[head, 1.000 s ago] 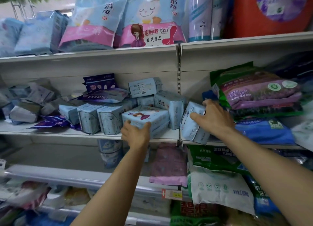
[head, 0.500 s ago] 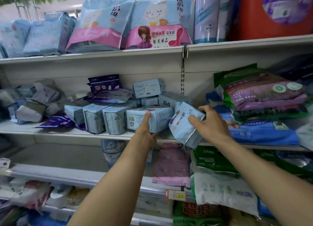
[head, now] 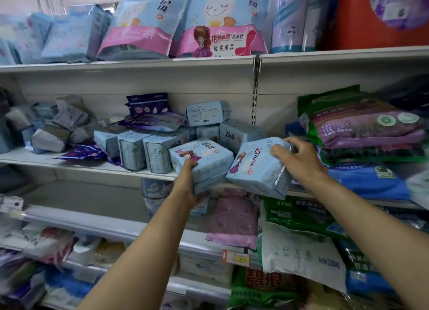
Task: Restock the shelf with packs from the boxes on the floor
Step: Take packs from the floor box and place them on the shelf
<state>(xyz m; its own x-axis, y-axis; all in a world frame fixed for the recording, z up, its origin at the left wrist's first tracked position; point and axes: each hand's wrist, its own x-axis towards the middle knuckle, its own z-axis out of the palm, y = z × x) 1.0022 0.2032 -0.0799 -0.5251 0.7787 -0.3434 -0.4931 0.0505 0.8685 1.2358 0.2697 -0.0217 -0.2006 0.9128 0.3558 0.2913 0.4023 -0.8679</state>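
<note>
Left hand (head: 189,189) is clutching one blue pack (head: 201,163) at the shelf (head: 92,168) lip; beside it, right hand (head: 296,157) is clamping a tilted pack (head: 257,170), probably angling it into the row.

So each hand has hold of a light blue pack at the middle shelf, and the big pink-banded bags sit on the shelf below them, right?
Not quite. The head view shows the pink-banded bags on the shelf above. The left hand and right hand do each grip a light blue pack at the middle shelf.
</note>
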